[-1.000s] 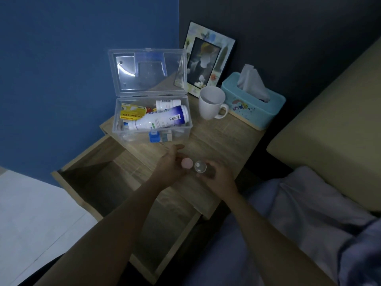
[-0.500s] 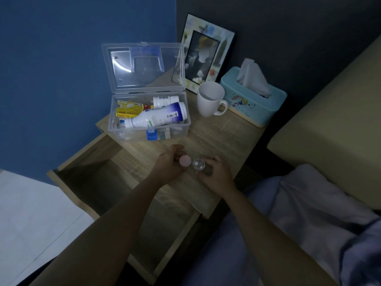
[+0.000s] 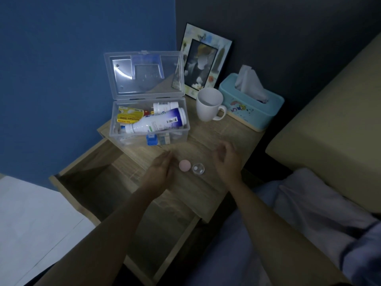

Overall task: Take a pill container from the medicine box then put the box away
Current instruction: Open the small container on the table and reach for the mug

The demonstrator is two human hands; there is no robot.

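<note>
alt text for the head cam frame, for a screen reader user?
Two bare hands, left hand and right hand, hover open over a wooden nightstand, either side of a small clear pill container and its pink lid. Behind them an open clear medicine box holds bottles and packets, beside a white mug, tissue box and photo frame; the drawer is pulled open.

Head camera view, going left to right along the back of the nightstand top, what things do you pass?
Clear medicine box → white mug → teal tissue box. The picture frame overlaps the box lid and mug, so I left it out.
</note>
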